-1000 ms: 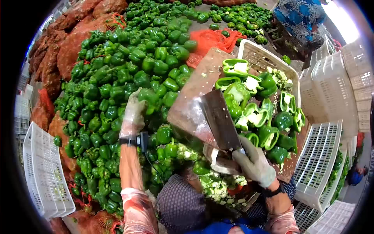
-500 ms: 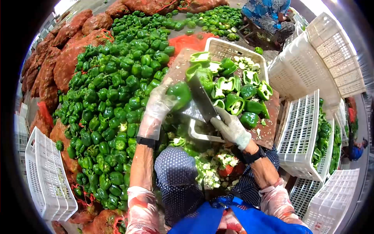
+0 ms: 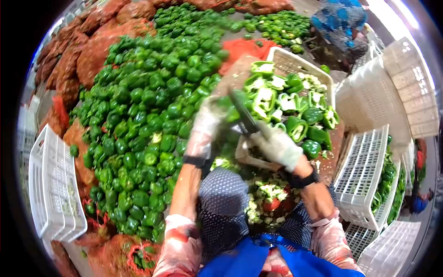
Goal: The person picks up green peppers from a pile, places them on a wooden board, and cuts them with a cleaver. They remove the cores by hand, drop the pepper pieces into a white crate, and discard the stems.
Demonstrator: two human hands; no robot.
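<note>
My right hand (image 3: 279, 148), in a pale glove, grips the handle of a knife (image 3: 243, 111), its dark blade pointing up and left. Opposite it, my left hand (image 3: 208, 119), gloved too, is closed around a green bell pepper (image 3: 224, 107) close beside the blade; both are blurred by motion. Cut and whole peppers (image 3: 295, 127) lie on a brown board (image 3: 340, 138) just beyond my right hand. Pale pepper cores and scraps (image 3: 267, 196) are heaped below my hands, between my knees.
A large pile of whole green peppers (image 3: 138, 120) spreads on my left, with red mesh sacks (image 3: 94, 60) behind it. White crates stand at left (image 3: 55, 184) and right (image 3: 362, 171). A person in blue patterned clothing (image 3: 339, 23) sits at the back right.
The view has swung left, so the scene sits further right. The knife blade has turned more edge-on beside the pepper. Both hands keep their hold.
</note>
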